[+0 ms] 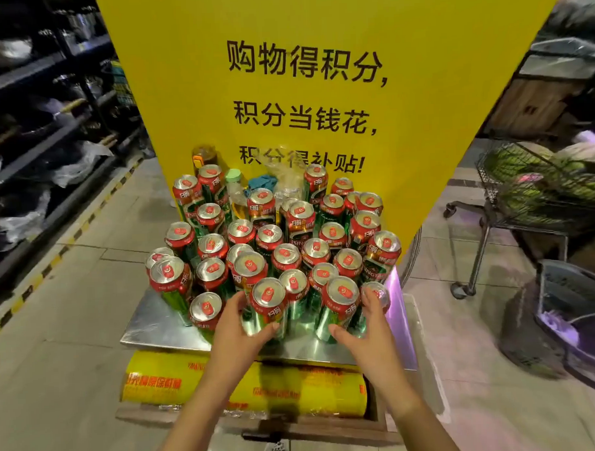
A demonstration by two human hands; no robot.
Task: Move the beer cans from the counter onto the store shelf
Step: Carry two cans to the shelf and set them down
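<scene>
Glossy metal beer cans (268, 307) on brushed steel counter (151, 326)

Beer cans (268, 304): green bodies, red upper bands with white characters, silver lids, red tabs.
Desk (158, 326): bare silver metal.
Sign (305, 90), at 12 o'clock: yellow, black characters.
Rolls (160, 382), at 6 o'clock: yellow wrap, red lettering.
Bottle cap (233, 175): pale green.
Cloth (262, 183): teal.
Floor (74, 351): grey tiles; yellow-and-black striped edge at 9 o'clock.
Cart (511, 197), at 3 o'clock: black wire, green contents.
</scene>
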